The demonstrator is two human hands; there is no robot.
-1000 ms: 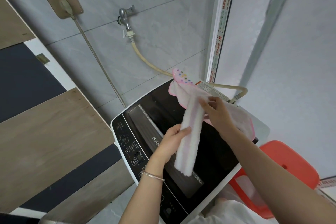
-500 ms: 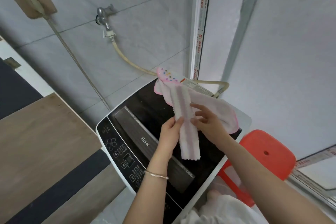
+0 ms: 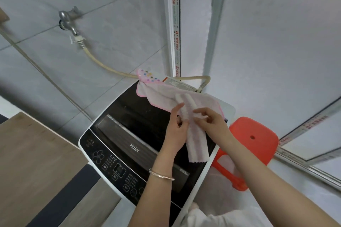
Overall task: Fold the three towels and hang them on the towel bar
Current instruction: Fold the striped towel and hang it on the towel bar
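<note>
Pink-and-white terry made up the folded towel [image 3: 196, 140], a narrow strip that I held over the black lid of the washing machine [image 3: 129, 131]. My left hand [image 3: 177, 129] gripped its left edge, with the fingers [image 3: 177, 109] curled on the cloth and the forefinger lying straight up along it. My right hand [image 3: 212, 121] pinched the right edge, thumb and fingers [image 3: 201, 111] clamped on the fold. The strip's lower end hung free toward 5 o'clock. Its upper end reached over the pink-edged towel [image 3: 158, 96], which lay spread on the machine's far corner at 12 o'clock from my hands; I could not tell whether the two touched. A bracelet [image 3: 161, 174] sat on my left wrist. An orange stool [image 3: 254, 138] stood just beside the machine at 3 o'clock. Up at 10 o'clock a tap [image 3: 68, 18] came out of the tiled wall, and its hose [image 3: 103, 66] ran down behind the machine.
</note>
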